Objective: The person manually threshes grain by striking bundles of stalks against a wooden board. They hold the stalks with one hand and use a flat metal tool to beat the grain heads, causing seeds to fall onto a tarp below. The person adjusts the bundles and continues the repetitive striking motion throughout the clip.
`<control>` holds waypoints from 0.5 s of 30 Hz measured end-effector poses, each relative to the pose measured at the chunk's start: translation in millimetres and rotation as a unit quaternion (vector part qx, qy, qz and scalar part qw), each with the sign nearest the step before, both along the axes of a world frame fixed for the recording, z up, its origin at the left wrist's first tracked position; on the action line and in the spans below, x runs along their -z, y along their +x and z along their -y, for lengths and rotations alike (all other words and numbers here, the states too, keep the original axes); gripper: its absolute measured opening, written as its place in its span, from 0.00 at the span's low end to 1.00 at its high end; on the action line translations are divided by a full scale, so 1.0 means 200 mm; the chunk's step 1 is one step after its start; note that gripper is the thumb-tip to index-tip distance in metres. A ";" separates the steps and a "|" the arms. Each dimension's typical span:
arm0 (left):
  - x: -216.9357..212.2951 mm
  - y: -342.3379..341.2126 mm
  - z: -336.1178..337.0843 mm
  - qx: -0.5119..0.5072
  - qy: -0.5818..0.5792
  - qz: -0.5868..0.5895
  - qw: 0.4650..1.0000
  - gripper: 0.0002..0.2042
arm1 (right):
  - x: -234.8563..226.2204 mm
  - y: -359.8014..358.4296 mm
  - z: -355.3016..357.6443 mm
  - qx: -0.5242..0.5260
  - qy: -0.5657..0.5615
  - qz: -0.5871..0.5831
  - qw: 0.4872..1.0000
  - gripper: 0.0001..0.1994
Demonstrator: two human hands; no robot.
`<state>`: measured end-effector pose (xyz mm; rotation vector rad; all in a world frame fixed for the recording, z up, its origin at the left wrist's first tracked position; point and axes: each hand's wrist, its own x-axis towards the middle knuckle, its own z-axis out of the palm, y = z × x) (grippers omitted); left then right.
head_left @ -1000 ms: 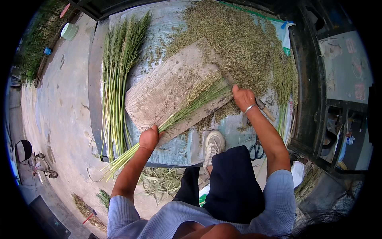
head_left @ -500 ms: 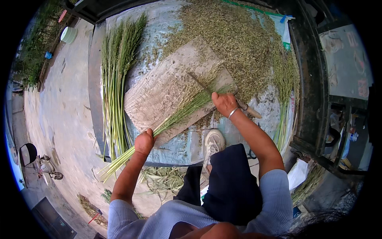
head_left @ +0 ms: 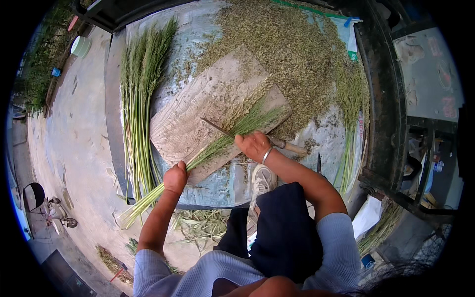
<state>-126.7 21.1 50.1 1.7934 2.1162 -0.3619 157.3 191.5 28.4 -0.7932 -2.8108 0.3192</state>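
On the wooden board (head_left: 198, 119), a bundle of green stalks (head_left: 217, 143) lies slantwise, seed heads up toward the right, cut ends down toward the left. The left hand (head_left: 175, 178) is fisted around the stalks low down. The right hand (head_left: 253, 145), nearer the heads, grips a knife (head_left: 232, 132) laid across them. A second ago that hand was farther right, out over the loose seed pile (head_left: 292, 54); it has drawn in along the bundle.
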 end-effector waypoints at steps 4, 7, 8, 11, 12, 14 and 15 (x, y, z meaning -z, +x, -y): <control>-0.06 -0.07 0.04 0.018 0.027 -0.011 0.999 0.18 | -0.05 0.45 -0.27 0.093 0.043 0.104 0.989 0.04; -0.02 -0.11 0.14 -0.019 -0.006 -0.005 1.000 0.18 | -0.15 0.66 -0.44 0.215 0.064 0.117 0.967 0.10; 0.00 -0.11 0.20 -0.034 -0.028 -0.006 0.999 0.18 | -0.21 0.65 -0.44 0.220 0.058 0.118 0.967 0.09; 0.03 -0.04 0.17 -0.044 -0.018 0.012 0.999 0.18 | -0.37 0.50 -0.33 0.218 0.083 0.073 0.970 0.11; 0.02 0.00 0.12 -0.045 -0.022 0.005 0.999 0.18 | -0.36 0.38 -0.26 0.178 0.076 0.007 0.981 0.12; 0.02 0.03 0.03 -0.028 0.006 0.009 1.000 0.17 | -0.29 0.12 -0.08 0.064 0.032 -0.061 0.996 0.05; 0.01 0.02 0.02 -0.018 0.016 0.007 1.000 0.17 | -0.24 0.06 -0.01 0.034 0.012 -0.037 0.999 0.04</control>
